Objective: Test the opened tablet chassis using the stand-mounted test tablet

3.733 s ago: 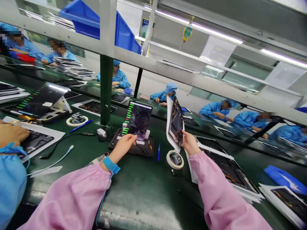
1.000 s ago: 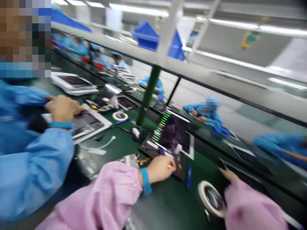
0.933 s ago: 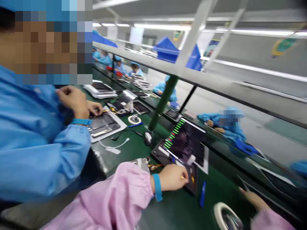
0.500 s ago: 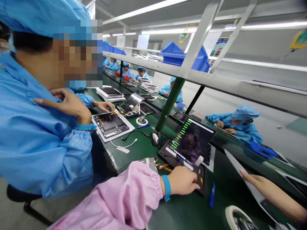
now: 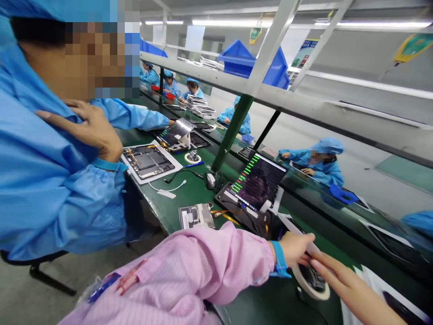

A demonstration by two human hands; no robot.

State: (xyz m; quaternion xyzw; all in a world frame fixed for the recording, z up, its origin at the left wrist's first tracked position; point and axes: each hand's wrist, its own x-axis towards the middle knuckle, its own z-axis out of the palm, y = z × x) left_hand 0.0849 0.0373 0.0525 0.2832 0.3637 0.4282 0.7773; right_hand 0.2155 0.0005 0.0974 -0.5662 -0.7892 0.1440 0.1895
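Moved: half a second ago the left hand (image 5: 297, 248) was over the dark stand (image 5: 225, 197); now it is at the sheet (image 5: 291, 224), which has come left with the right hand (image 5: 345, 282).
Hands: two, almost meeting; the left pinches the sheet between thumb and fingers; the right has its fingers straight and together, tips at the sheet's near end, and I cannot tell whether they grip.
Sheet: one, white, raised just right of the stand, seen nearly edge-on; its long axis slants from upper left, by the stand, to lower right, into the fingers.
Screens: two with green bars; the nearer (image 5: 259, 180) leans on the stand, the farther (image 5: 174, 134) stands past the co-worker's tablet (image 5: 149, 161).
Tape rolls: two; one (image 5: 306, 287) beneath the hands, one (image 5: 188, 159) beside a blue pen (image 5: 195, 164).
Module: one (image 5: 204, 215), left of the stand.
Co-workers: one close on the left (image 5: 57, 158), a hand on the chest; at least five farther off.
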